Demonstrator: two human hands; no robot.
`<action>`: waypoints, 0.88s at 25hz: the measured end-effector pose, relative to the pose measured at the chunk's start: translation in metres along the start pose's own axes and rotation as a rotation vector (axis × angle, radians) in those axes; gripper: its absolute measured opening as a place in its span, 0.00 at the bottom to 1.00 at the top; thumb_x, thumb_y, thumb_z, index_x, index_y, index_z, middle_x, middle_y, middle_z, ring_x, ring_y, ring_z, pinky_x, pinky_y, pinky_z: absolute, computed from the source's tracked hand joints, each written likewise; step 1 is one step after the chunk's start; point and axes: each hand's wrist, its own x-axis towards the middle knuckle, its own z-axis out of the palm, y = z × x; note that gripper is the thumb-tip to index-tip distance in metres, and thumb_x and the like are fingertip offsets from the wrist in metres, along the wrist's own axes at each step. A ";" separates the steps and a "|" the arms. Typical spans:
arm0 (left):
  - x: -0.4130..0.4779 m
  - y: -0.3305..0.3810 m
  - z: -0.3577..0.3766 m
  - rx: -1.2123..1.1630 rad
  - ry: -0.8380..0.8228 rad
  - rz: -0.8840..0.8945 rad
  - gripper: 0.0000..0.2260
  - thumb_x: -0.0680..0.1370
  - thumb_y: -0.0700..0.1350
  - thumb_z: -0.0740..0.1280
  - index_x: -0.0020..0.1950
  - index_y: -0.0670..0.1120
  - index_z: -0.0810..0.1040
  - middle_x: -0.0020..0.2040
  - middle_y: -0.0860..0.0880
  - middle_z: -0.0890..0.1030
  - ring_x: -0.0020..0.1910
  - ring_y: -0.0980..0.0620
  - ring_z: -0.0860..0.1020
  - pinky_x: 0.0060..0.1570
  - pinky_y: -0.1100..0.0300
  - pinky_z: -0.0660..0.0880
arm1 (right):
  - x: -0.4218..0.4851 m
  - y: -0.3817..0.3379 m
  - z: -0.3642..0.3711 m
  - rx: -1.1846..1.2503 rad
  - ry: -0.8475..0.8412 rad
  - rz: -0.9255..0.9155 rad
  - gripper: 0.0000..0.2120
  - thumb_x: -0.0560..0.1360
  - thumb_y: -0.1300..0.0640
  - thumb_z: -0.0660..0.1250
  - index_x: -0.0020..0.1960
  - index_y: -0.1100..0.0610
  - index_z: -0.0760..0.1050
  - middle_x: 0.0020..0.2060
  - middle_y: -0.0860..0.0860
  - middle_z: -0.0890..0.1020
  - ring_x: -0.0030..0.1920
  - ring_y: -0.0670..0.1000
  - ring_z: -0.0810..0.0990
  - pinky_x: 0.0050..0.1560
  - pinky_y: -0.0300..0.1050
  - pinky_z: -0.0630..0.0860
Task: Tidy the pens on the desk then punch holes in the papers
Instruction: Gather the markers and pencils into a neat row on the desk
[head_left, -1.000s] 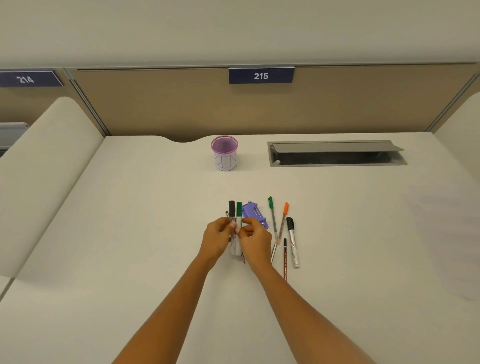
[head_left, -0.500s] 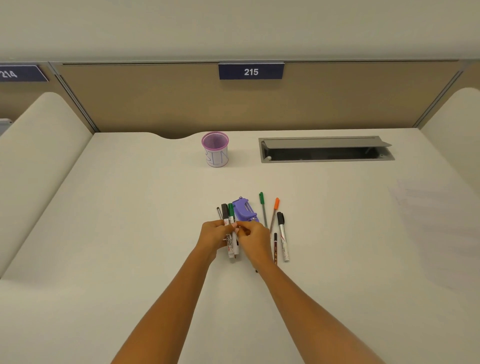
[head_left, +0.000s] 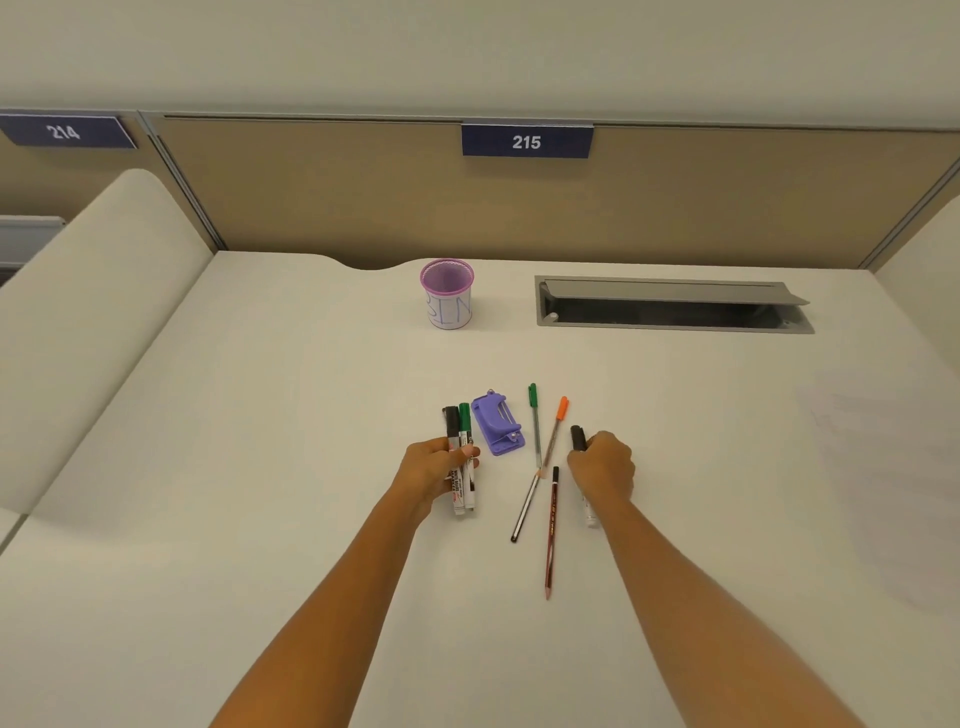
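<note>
Left hand: the left hand (head_left: 435, 470) is curled closed around 2 markers (head_left: 460, 457), one with a black cap and one with a green cap, their white barrels side by side and sticking out at both ends of the fist.
Right hand: the right hand (head_left: 602, 465) is closed over a black-capped marker (head_left: 578, 437) lying on the desk (head_left: 260, 415); the cap shows above the knuckles, the white end below the wrist.
Loose pens: a green-capped pen (head_left: 534, 423), an orange-capped pen (head_left: 556, 428) and a dark red pencil (head_left: 550, 530) lie between the hands, thin and straight.
Hole punch: a small purple plastic hole punch (head_left: 497, 424) sits just right of the held markers.
Cup: a round purple mesh cup (head_left: 447, 294) stands upright at the back.
Papers: faint white sheets (head_left: 883, 467) lie far right, barely distinct from the smooth cream desk.
</note>
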 end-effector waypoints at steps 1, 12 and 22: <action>-0.002 0.000 0.002 -0.015 -0.007 -0.007 0.10 0.76 0.37 0.68 0.57 0.37 0.78 0.50 0.42 0.83 0.49 0.46 0.80 0.53 0.47 0.78 | -0.001 -0.002 -0.001 0.062 0.017 -0.014 0.10 0.74 0.59 0.67 0.53 0.62 0.76 0.48 0.58 0.82 0.45 0.58 0.80 0.42 0.48 0.76; -0.026 -0.001 0.014 -0.083 -0.003 0.018 0.10 0.79 0.37 0.64 0.59 0.37 0.78 0.45 0.42 0.83 0.43 0.46 0.81 0.45 0.52 0.79 | -0.056 -0.054 0.036 0.562 -0.469 -0.166 0.13 0.77 0.57 0.65 0.59 0.54 0.80 0.51 0.57 0.84 0.52 0.58 0.83 0.55 0.57 0.80; -0.026 0.009 -0.061 0.025 0.107 0.008 0.13 0.81 0.37 0.57 0.60 0.36 0.78 0.49 0.38 0.81 0.48 0.43 0.80 0.54 0.49 0.78 | -0.099 -0.104 0.100 0.456 -0.468 -0.165 0.13 0.75 0.56 0.68 0.58 0.55 0.82 0.50 0.54 0.85 0.49 0.55 0.84 0.53 0.49 0.80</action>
